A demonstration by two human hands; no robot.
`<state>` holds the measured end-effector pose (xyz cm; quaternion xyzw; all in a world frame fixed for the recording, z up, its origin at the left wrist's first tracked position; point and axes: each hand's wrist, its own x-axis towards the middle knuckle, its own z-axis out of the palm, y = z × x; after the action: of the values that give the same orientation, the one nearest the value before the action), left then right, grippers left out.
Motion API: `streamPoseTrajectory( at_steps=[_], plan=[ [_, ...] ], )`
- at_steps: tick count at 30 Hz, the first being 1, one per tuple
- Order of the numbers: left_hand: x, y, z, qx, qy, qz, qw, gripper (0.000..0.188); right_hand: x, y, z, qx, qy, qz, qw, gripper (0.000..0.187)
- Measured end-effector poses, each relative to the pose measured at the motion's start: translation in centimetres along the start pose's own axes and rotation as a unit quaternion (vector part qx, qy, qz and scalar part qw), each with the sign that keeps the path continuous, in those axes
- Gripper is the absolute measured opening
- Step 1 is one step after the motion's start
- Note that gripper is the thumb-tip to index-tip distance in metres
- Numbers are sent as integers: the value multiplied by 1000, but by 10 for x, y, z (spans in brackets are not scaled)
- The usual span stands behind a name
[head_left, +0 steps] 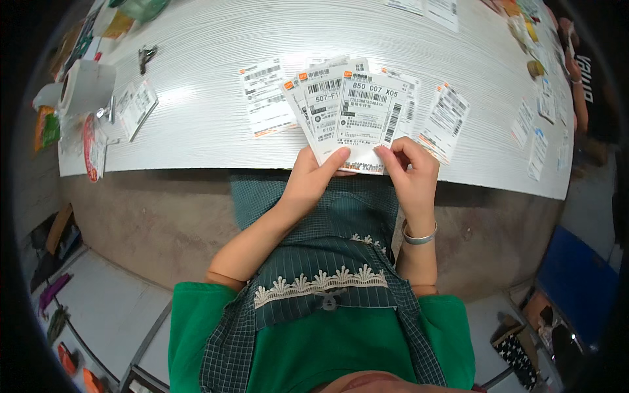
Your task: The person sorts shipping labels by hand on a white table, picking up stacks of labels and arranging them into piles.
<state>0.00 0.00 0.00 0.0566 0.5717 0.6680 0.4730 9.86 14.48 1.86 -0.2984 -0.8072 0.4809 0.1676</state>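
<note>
The person before me wears a dark checked apron [324, 242]. The left hand [313, 177] pinches the lower left of a fan of printed labels [369, 118]; the right hand [414, 169], below which sits a silver bracelet [420, 237], pinches the lower right. The fan is held above the near edge of the white surface [203, 147]. Loose labels flank it: left label [266, 98], right label [444, 124]. Farther left stands a white roll [87, 88].

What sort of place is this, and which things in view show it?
Probably a workroom for parcel paperwork: a held fan of barcoded labels, more printed labels on the white table, and a white roll at the left.
</note>
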Motion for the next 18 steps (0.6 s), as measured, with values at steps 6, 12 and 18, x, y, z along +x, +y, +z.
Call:
streamPoseTrajectory(
  at_steps=[6, 12, 18],
  plan=[
    [-38, -1, -41, -15, 34, 12, 999, 32, -2, -13, 28, -50, -161, -25, 985, 23],
    [-101, -53, -99, -79, 138, 49, 986, 30, -30, -23, 82, -59, -204, -244, 946, 20],
    [-99, -41, -104, -109, 164, 73, 978, 31, -25, -36, 104, -52, -174, -235, 955, 21]
  ],
)
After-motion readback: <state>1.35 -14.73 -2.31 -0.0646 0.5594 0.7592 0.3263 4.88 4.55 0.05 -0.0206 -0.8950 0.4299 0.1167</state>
